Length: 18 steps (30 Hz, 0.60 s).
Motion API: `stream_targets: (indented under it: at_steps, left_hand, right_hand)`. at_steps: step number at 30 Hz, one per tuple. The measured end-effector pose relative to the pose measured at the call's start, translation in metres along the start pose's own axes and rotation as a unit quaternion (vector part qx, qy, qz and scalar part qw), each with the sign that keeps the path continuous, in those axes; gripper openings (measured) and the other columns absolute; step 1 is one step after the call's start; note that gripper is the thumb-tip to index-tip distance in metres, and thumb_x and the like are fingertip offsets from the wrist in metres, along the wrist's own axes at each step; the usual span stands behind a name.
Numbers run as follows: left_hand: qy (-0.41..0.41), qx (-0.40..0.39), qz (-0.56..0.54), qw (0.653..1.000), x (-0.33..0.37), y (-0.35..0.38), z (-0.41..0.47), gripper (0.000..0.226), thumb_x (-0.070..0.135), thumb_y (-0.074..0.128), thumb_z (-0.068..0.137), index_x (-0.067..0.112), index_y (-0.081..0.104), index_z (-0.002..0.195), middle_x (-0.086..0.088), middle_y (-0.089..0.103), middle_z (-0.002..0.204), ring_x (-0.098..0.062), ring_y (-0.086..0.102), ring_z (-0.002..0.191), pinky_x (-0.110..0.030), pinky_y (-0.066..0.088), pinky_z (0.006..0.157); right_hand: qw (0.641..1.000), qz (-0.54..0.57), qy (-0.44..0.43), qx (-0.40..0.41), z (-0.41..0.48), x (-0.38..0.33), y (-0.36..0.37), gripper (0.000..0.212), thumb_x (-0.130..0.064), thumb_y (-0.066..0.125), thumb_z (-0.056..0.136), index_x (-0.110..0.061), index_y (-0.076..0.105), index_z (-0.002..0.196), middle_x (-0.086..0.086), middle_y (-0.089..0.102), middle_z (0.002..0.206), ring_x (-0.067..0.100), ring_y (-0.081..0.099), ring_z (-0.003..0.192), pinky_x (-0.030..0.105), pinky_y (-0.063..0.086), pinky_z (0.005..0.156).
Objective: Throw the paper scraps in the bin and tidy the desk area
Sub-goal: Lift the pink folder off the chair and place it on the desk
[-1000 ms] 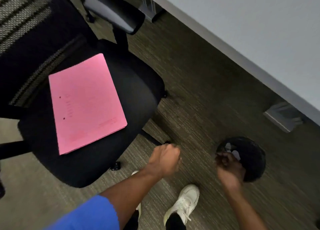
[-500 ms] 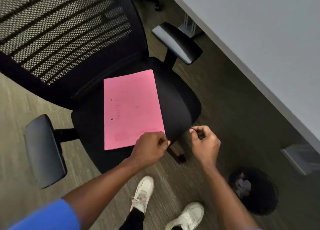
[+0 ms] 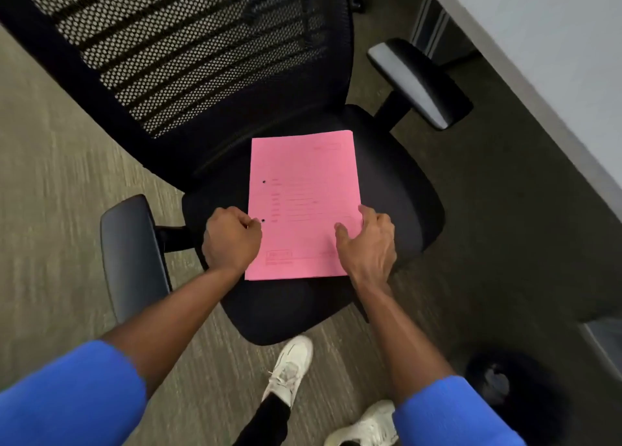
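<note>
A pink folder (image 3: 303, 190) lies flat on the black seat of an office chair (image 3: 397, 183). My left hand (image 3: 232, 240) is curled against the folder's left edge, beside the lower punch hole. My right hand (image 3: 370, 240) holds the right edge, thumb on top and fingers around the side. A black bin (image 3: 538, 395) stands on the floor at the lower right, blurred, with a pale paper scrap (image 3: 498, 383) inside it.
The chair's mesh back (image 3: 188, 48) fills the upper left, and its armrests (image 3: 133, 257) (image 3: 419, 82) stick out on both sides. A grey desk top (image 3: 555, 41) runs along the right. My white shoes (image 3: 289, 368) stand on the carpet below the seat.
My view swung from the bin to the chair. Both hands moved up from the seat's front edge onto the pink folder and now hold its two sides.
</note>
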<state>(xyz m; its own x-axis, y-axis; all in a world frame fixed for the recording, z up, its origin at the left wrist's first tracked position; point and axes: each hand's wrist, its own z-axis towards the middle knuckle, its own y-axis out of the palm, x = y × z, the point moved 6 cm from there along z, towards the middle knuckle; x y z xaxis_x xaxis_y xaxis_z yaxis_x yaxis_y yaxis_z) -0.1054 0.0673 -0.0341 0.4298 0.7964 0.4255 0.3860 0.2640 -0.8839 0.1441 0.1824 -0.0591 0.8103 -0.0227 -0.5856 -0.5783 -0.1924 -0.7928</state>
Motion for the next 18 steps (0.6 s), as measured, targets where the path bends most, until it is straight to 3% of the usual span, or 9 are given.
stream_targets:
  at_steps: [3, 7, 13, 18]
  left_hand:
    - [-0.017, -0.024, -0.029, 0.999, -0.009, 0.009, 0.006, 0.021, 0.037, 0.075, 0.092, 0.017, 0.072, 0.096, -0.009, 0.067, 0.116, -0.028, 0.070, 0.095, -0.043, 0.061, 0.085]
    - [-0.073, -0.064, -0.078, 0.992, -0.016, 0.022, 0.006, 0.043, 0.039, 0.078, 0.091, 0.011, 0.062, 0.119, -0.010, 0.066, 0.126, -0.030, 0.069, 0.110, -0.049, 0.061, 0.096]
    - [-0.141, -0.120, -0.136, 0.973, -0.025, 0.029, -0.001, 0.058, 0.028, 0.080, 0.090, 0.012, 0.053, 0.139, -0.009, 0.071, 0.119, -0.029, 0.073, 0.107, -0.044, 0.064, 0.092]
    - [-0.120, -0.131, -0.136, 0.975, -0.027, 0.014, -0.014, 0.026, 0.019, 0.082, 0.087, 0.015, 0.069, 0.109, -0.006, 0.077, 0.111, -0.022, 0.075, 0.094, -0.040, 0.066, 0.084]
  right_hand:
    - [0.999, -0.023, 0.025, -0.018, -0.001, 0.002, 0.005, 0.059, -0.048, 0.070, 0.090, -0.021, 0.053, 0.141, 0.006, 0.057, 0.126, 0.027, 0.053, 0.124, 0.046, 0.053, 0.093]
    - [0.997, -0.029, 0.062, -0.025, -0.005, 0.009, 0.008, 0.059, -0.044, 0.071, 0.088, -0.021, 0.053, 0.139, 0.008, 0.055, 0.125, 0.029, 0.054, 0.120, 0.045, 0.053, 0.087]
    - [0.991, 0.064, 0.114, -0.041, -0.010, 0.021, 0.009, 0.057, -0.023, 0.073, 0.091, -0.020, 0.049, 0.143, 0.004, 0.063, 0.131, 0.028, 0.063, 0.119, 0.044, 0.054, 0.096]
    - [0.988, 0.100, 0.114, -0.028, -0.030, 0.027, -0.011, 0.053, -0.014, 0.073, 0.092, -0.025, 0.053, 0.140, 0.002, 0.065, 0.134, 0.025, 0.063, 0.123, 0.046, 0.055, 0.104]
